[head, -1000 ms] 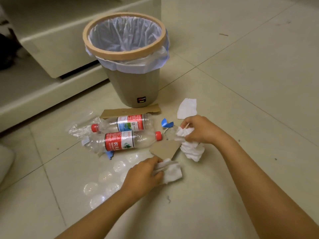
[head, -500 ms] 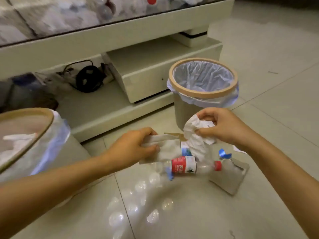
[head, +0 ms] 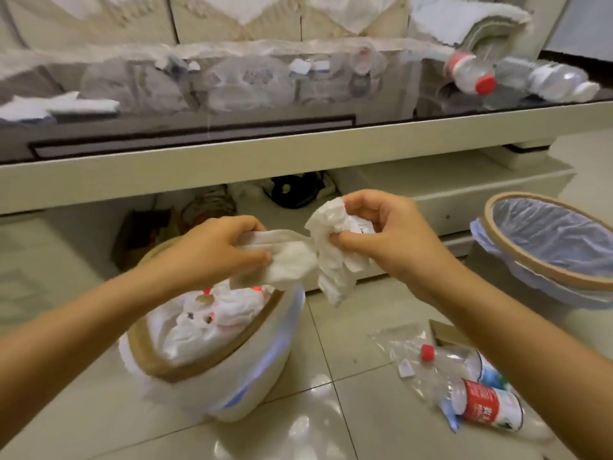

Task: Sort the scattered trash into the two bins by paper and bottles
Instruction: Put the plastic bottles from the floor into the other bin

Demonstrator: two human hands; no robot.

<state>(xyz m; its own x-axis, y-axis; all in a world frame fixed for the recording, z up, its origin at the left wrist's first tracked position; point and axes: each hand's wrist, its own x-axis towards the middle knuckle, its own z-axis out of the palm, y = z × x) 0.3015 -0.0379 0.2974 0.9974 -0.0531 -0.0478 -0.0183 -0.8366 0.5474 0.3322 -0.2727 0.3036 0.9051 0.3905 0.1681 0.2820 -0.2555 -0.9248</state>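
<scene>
My left hand (head: 212, 250) grips a folded white tissue (head: 285, 260) right above the left bin (head: 212, 390), which holds a heap of white paper. My right hand (head: 381, 237) pinches a crumpled white tissue (head: 335, 260) that hangs down beside the bin's far right rim. The two tissues touch between my hands. A second bin (head: 517, 263) with a white liner stands at the right, its inside bare. Clear plastic bottles with red caps and red labels (head: 477, 400) lie on the floor at the lower right, partly behind my right forearm.
A low cream table with a glass top (head: 298, 151) spans the back; bottles (head: 471, 74) and paper lie on it. Cables sit on the shelf underneath. A clear plastic bag (head: 401, 343) and a cardboard piece (head: 447, 336) lie near the floor bottles.
Both hands lifted their tissues off the floor and carried them left, from near the right bin to over the left bin. My view swung left and upward.
</scene>
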